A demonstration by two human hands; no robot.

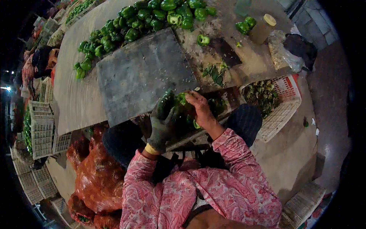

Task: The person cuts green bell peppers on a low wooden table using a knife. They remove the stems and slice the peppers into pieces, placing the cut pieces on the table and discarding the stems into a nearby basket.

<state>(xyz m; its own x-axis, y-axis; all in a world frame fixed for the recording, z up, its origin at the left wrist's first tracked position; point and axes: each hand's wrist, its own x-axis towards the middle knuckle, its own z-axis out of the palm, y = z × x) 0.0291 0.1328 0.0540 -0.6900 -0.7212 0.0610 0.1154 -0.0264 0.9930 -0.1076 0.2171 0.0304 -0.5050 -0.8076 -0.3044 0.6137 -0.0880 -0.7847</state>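
Your gloved left grip (161, 119) and bare right grip (200, 108) pinched a green pepper (180, 99), which might have slipped past the desk (78, 103) if pressed unevenly.

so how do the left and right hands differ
The left hand wears a dark grey-green glove; the right hand is bare.
The left hand has a yellow cuff at the wrist; the right hand's wrist shows skin.
The left hand's fingers point mostly away from the body; the right hand's angle across to the left.
Both are close to a green pepper, below pink patterned sleeves.
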